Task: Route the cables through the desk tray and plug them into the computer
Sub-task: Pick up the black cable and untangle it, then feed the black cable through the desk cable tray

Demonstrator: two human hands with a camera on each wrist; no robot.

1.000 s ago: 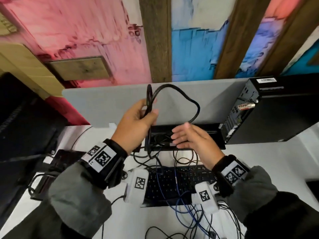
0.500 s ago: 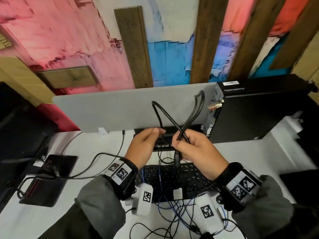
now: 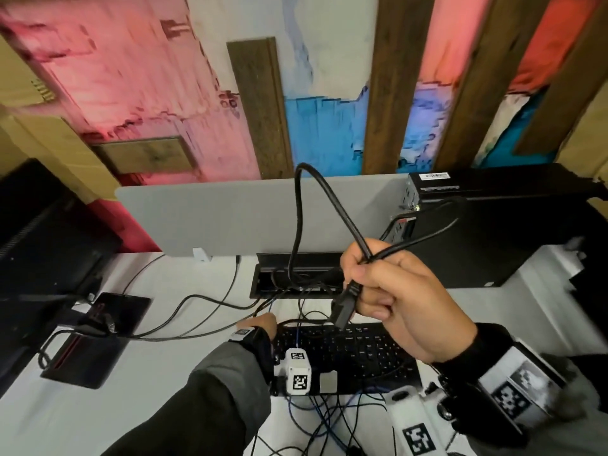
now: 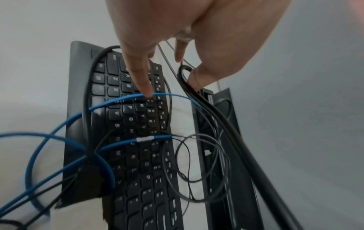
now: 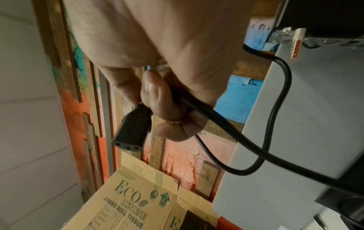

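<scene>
Black power cord (image 3: 332, 199) is gripped in the right hand (image 3: 399, 302), fingers curled round it, raised above the keyboard (image 3: 358, 353). Its plug (image 5: 132, 128) hangs just below the fist, unconnected. The cord loops up, then drops into the tray (image 3: 263, 284) ahead. Computer (image 3: 500, 225) stands beyond the right hand. Left hand (image 4: 177, 31) is low, fingers loosely extended, index fingertip at a blue cable (image 4: 110, 103) over the keys.
</scene>
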